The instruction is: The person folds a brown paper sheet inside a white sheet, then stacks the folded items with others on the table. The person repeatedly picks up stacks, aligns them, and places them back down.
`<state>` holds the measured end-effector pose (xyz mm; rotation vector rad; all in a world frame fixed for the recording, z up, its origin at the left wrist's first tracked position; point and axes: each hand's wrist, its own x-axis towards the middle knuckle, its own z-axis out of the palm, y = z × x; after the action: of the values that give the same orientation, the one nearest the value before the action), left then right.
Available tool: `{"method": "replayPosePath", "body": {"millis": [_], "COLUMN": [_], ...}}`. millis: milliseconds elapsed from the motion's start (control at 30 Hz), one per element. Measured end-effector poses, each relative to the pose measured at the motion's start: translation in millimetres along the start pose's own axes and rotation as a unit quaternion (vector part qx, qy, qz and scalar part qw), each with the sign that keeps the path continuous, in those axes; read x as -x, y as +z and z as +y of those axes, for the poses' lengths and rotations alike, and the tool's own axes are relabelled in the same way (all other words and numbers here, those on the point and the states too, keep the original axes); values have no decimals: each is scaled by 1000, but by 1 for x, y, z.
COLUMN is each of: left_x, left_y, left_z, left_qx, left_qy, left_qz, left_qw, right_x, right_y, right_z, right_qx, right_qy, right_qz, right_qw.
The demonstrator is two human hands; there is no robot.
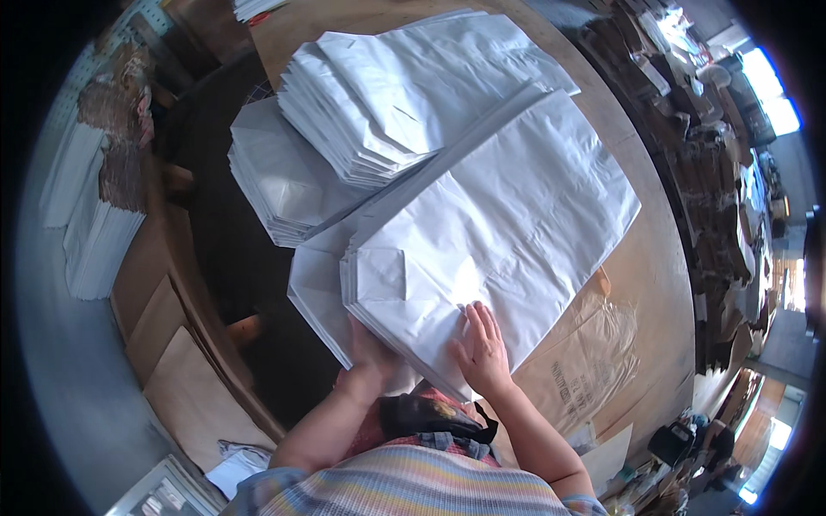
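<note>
A thick stack of white paper bags (516, 215) with folded bottoms lies slantwise before me. My right hand (482, 353) rests flat on its top near the close edge, fingers stretched out. At the near left edge, my left hand (372, 357) grips the stack from the side; its fingers are partly hidden by the bags. Below the top stack, more white bags (314, 267) jut out to the left. Beyond them lies another fanned pile of white bags (413, 95), partly over a lower pile (280, 176).
The bags lie on a brown table (662, 258) with a curved-looking right edge. A crumpled tan printed wrapper (594, 353) lies at the right. Brown cardboard sheets (194, 387) and white bundles (107, 241) stand at the left. Tall stacks of brown material (723, 224) line the far right.
</note>
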<state>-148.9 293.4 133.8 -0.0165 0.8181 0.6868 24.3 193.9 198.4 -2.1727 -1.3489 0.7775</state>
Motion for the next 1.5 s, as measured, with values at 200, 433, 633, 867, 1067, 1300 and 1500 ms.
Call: {"method": "replayPosePath", "body": {"millis": [200, 433, 633, 867, 1067, 1300, 1500], "left_x": [-42, -140, -117, -47, 60, 43, 57], "left_y": [21, 14, 24, 53, 83, 112, 240], "left_z": [-9, -33, 18, 7, 1, 25, -41], "left_qx": [23, -265, -62, -262, -391, -610, -749], "left_qy": [19, 200, 49, 87, -36, 56, 244], "left_qz": [1, 307, 7, -151, -253, -223, -362], "left_qw": [1000, 892, 997, 949, 884, 758, 498], "right_x": [-31, -100, -120, -80, -23, 13, 111], "right_y": [9, 9, 14, -59, -168, -83, -128], "right_z": [6, 35, 57, 50, 23, -8, -5], "right_qx": [15, -17, -11, -366, -415, 55, -78], "right_qy": [49, 58, 14, 157, 124, 162, 46], "right_qz": [-21, 1, 18, -72, -153, -93, 135], "right_qw": [998, 998, 1000, 915, 888, 981, 987]}}
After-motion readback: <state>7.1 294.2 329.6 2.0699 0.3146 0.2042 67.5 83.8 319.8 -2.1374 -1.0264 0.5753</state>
